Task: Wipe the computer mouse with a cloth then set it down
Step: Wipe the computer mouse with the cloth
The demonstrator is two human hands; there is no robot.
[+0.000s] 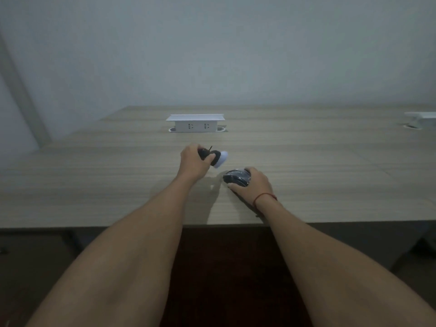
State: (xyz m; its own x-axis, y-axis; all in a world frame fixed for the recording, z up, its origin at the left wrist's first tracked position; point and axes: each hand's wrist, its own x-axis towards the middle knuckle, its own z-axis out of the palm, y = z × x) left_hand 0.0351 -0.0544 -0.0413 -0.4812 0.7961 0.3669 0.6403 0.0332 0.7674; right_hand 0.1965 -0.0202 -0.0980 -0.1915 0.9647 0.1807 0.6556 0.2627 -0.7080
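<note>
A black computer mouse (236, 178) rests on the wooden table (94, 185), a little right of centre. My right hand (254, 185) grips it from the right side, fingers wrapped over its back. My left hand (194, 162) is just left of and beyond the mouse, closed around the black handle of a small wiping tool. The tool's white cloth head (222, 159) points right and hangs slightly above the table, a short gap from the mouse and not touching it.
A white pop-up socket box (195, 125) stands on the table beyond my hands. A second white box (422, 118) sits at the far right edge. The table's front edge runs just below my wrists; a plain wall is behind.
</note>
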